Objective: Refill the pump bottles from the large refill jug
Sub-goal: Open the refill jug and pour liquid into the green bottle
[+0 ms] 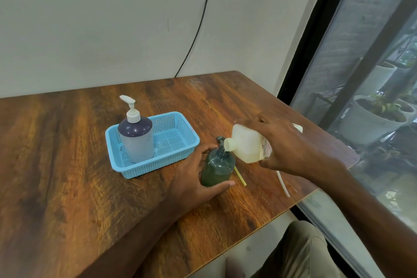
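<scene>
On the brown wooden table (67, 153), seen from the head camera, a round green bottle (217, 168) stands upright near the right front edge. Its neck is open, and the smooth plastic is see-through.

The left hand (194, 178) wraps round the bottle. Its fingers curl behind, and its thumb curls across the front.

The right hand (291, 146) grips a pale, boxy plastic jug (248, 144), with fingers and thumb curled round it. The jug is tipped on its side. Its short round spout points down and sits right at the bottle's open neck.

A dark pump top (220, 139) shows just behind the bottle. A thin yellow tube (240, 176) lies flat on the wood just beside the bottle. A thin white tube (283, 184) lies under the right hand.

To the left sits a blue plastic basket (158, 162). It is shaped like a box and full of little holes. A smooth, round purple bottle (136, 140) with a white pump stands upright at its left end.

A black cable (198, 29) hangs down the plain wall.
</scene>
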A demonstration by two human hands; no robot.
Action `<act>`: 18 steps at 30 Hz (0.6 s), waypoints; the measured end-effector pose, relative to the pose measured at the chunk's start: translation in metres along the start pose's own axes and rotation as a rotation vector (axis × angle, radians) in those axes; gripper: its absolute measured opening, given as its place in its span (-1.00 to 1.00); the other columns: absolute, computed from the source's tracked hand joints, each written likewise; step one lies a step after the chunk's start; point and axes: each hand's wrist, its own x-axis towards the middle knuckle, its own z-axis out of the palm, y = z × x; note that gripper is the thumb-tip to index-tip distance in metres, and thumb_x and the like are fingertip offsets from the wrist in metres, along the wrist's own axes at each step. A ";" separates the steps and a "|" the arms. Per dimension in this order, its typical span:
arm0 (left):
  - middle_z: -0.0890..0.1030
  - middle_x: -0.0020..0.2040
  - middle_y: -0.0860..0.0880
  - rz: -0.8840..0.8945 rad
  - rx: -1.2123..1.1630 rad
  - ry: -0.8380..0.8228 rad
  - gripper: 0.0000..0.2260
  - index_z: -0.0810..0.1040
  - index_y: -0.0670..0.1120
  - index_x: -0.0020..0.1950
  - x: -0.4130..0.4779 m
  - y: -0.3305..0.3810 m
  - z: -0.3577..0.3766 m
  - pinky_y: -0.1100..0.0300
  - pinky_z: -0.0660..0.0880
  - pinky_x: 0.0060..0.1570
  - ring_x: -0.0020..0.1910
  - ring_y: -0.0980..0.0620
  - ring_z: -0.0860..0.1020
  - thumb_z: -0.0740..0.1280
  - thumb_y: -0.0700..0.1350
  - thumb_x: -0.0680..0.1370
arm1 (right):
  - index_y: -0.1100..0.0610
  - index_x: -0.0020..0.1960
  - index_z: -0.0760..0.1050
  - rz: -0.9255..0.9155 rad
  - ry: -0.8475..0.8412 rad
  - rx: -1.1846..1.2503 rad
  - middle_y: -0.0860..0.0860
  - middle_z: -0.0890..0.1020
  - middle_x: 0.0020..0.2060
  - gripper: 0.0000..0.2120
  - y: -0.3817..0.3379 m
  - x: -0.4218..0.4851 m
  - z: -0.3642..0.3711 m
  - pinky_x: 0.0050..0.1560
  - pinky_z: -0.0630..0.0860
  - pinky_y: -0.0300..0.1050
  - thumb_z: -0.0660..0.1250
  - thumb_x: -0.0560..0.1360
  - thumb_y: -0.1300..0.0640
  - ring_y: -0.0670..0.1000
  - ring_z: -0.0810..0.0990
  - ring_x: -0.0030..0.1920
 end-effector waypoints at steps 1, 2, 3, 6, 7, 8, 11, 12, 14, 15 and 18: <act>0.55 0.33 0.21 0.002 0.003 -0.001 -0.20 0.42 0.01 0.46 0.000 0.000 0.000 0.43 0.52 0.21 0.35 0.28 0.53 0.71 0.05 0.32 | -0.10 0.49 0.34 -0.008 0.006 0.004 -0.02 0.57 0.26 -0.10 0.000 0.000 0.000 0.19 0.51 0.18 0.66 0.24 0.10 0.08 0.48 0.31; 0.54 0.32 0.22 0.004 0.006 0.000 -0.21 0.42 0.01 0.46 0.000 0.001 0.000 0.46 0.51 0.20 0.34 0.30 0.52 0.71 0.05 0.32 | -0.10 0.49 0.35 -0.015 0.013 0.009 -0.01 0.57 0.26 -0.11 0.001 -0.001 0.000 0.18 0.52 0.18 0.66 0.24 0.10 0.09 0.49 0.30; 0.54 0.32 0.23 0.007 0.009 0.002 -0.21 0.42 0.00 0.45 0.000 0.001 0.000 0.48 0.49 0.19 0.34 0.32 0.51 0.71 0.04 0.33 | -0.10 0.49 0.35 -0.017 0.019 0.015 -0.01 0.57 0.26 -0.11 0.001 -0.001 0.001 0.18 0.52 0.17 0.66 0.24 0.10 0.08 0.49 0.30; 0.52 0.31 0.25 0.015 0.018 0.002 -0.22 0.41 0.02 0.45 0.000 0.002 -0.001 0.51 0.47 0.18 0.35 0.34 0.49 0.71 0.04 0.33 | -0.10 0.51 0.33 -0.002 0.006 0.017 -0.02 0.55 0.30 -0.11 0.001 0.000 0.001 0.23 0.47 0.12 0.65 0.27 0.06 0.05 0.45 0.35; 0.52 0.31 0.25 0.015 0.017 0.003 -0.22 0.41 0.03 0.45 0.000 0.002 -0.001 0.51 0.47 0.18 0.35 0.34 0.49 0.71 0.04 0.33 | -0.10 0.51 0.33 -0.003 0.006 0.014 -0.02 0.55 0.30 -0.11 0.002 0.000 0.002 0.23 0.47 0.12 0.65 0.27 0.06 0.05 0.45 0.35; 0.52 0.31 0.25 0.015 0.013 0.005 -0.22 0.41 0.04 0.44 0.000 0.002 -0.001 0.50 0.48 0.19 0.34 0.33 0.50 0.71 0.03 0.33 | -0.10 0.51 0.33 -0.007 0.009 0.013 -0.02 0.55 0.29 -0.11 0.002 0.000 0.002 0.21 0.48 0.13 0.65 0.26 0.06 0.06 0.46 0.34; 0.53 0.32 0.23 0.013 0.004 0.007 -0.22 0.41 0.06 0.44 0.000 0.002 -0.001 0.45 0.51 0.20 0.34 0.28 0.53 0.71 0.04 0.33 | -0.11 0.50 0.33 -0.011 0.012 0.005 -0.03 0.56 0.27 -0.09 0.002 0.000 0.002 0.19 0.48 0.14 0.66 0.25 0.08 0.06 0.46 0.31; 0.53 0.32 0.23 0.014 0.005 0.007 -0.22 0.40 0.06 0.44 0.000 0.003 -0.001 0.44 0.52 0.20 0.35 0.28 0.53 0.71 0.04 0.32 | -0.12 0.50 0.32 -0.010 0.011 -0.001 -0.03 0.56 0.26 -0.09 0.002 0.000 0.002 0.19 0.48 0.13 0.65 0.25 0.08 0.06 0.46 0.31; 0.53 0.32 0.23 0.017 0.005 0.008 -0.22 0.41 0.04 0.45 0.000 0.002 -0.001 0.44 0.51 0.20 0.35 0.28 0.52 0.71 0.03 0.32 | -0.12 0.50 0.31 -0.009 0.011 -0.008 -0.02 0.56 0.25 -0.08 0.002 0.000 0.003 0.17 0.49 0.13 0.66 0.24 0.07 0.06 0.47 0.30; 0.53 0.32 0.23 0.018 0.005 0.007 -0.21 0.41 0.03 0.45 0.000 0.002 -0.001 0.45 0.51 0.20 0.35 0.28 0.52 0.71 0.03 0.32 | -0.12 0.50 0.31 -0.011 0.011 -0.010 -0.02 0.56 0.24 -0.08 0.003 0.001 0.003 0.16 0.49 0.12 0.66 0.24 0.07 0.07 0.48 0.29; 0.53 0.31 0.25 0.022 0.014 0.012 -0.21 0.43 0.00 0.45 -0.001 0.002 -0.001 0.48 0.49 0.19 0.34 0.31 0.52 0.71 0.05 0.32 | -0.11 0.51 0.32 -0.012 0.013 -0.016 -0.02 0.55 0.24 -0.09 0.003 0.001 0.003 0.16 0.46 0.07 0.66 0.25 0.06 0.06 0.47 0.29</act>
